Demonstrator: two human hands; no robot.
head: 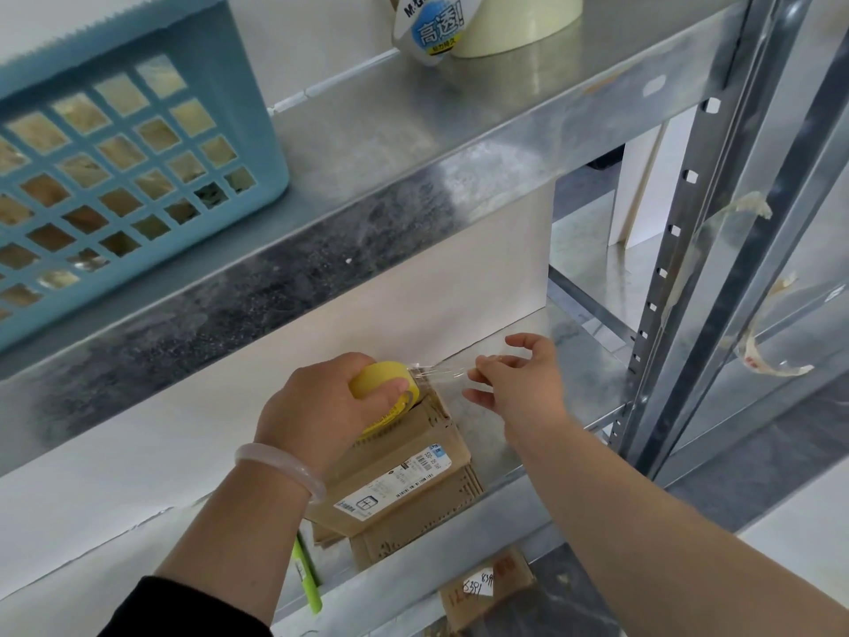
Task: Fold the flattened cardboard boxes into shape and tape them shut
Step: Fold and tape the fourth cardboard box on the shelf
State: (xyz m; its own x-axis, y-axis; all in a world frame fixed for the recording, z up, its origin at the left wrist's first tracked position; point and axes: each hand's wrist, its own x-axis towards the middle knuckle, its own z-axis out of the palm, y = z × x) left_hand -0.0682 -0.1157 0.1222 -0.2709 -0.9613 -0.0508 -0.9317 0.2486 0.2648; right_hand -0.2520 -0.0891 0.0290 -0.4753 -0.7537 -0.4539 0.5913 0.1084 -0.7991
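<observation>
On the lower shelf of a galvanised metal rack (459,144), a small cardboard box (413,471) stands folded into shape, with a printed label on its upper face. A second piece of cardboard appears to lie beneath it, though the view there is poor. On the shelf above, a blue lattice basket (115,43) is set at the left and a cream tape roll (514,25) at the back.

The left hand (317,406) is wrapped round a yellow tape dispenser (376,377), which is pressed down on the far end of the box. The right hand (523,383) is held just beyond the box's far edge. Its thumb and forefinger are pinched on the free end of a clear tape strip (441,372), and the other fingers are spread loosely. The strip is drawn taut between dispenser and fingertips, above the shelf and not yet laid on the cardboard.

The step in hand is judged to be the drawing out of a length for the seam. It would be done well if the strip were held taut and level, so that it is not allowed to fold back on itself, and lined up with the flap seam. It should then be carried down over the far edge, stuck onto the side wall and smoothed back along the top while the box is steadied under the dispenser.
</observation>
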